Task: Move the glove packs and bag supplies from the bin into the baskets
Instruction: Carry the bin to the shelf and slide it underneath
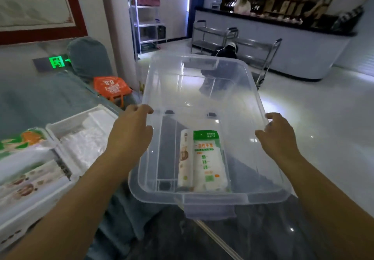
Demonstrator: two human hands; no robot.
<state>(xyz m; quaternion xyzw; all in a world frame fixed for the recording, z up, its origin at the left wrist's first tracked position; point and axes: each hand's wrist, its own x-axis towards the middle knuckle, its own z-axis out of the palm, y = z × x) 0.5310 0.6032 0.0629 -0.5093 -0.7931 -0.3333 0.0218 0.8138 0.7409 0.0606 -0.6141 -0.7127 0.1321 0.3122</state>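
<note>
Bin [202,73], centre frame: my left hand [129,130] and right hand [277,136] grip its rims; glove pack [208,160] and roll [185,158] remain; baskets [66,126] lower left part-filled.

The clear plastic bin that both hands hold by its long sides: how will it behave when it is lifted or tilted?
The clear plastic bin probably feels light, since only the green glove pack and a roll lie inside. Its thin walls may flex. Both items sit loose at the near end, so tilting would likely make them slide.
</note>
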